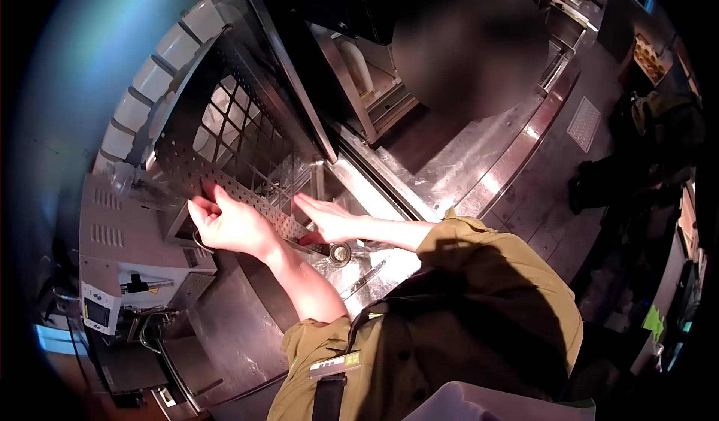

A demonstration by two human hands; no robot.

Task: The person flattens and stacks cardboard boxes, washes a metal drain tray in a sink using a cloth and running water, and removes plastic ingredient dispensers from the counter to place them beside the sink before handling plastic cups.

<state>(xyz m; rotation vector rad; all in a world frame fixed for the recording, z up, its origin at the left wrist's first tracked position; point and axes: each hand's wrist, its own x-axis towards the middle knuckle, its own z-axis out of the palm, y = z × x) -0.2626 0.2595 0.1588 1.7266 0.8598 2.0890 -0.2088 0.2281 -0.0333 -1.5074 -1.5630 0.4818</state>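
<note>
A perforated metal panel (pixel 247 196) with a grid of square openings above its strip-like lower edge is tilted in front of me. My left hand (pixel 238 226) is closed on that lower edge, with the fingers bent and the thumb raised. At the panel's right end, my right hand (pixel 329 221) has its fingers fairly straight on one side and its thumb on the other, holding the edge between them. Part of each grip is hidden. Just below the right hand is a round dark-rimmed knob or cap (pixel 340 253) over a shiny metal surface.
White containers (pixel 155 80) line the far left. A beige machine (pixel 123 211) with vents and a small screen stands at left. A metal counter (pixel 464 162) runs right, with an open steel compartment (pixel 363 69) behind. Another person (pixel 651 136) in dark clothing is at right.
</note>
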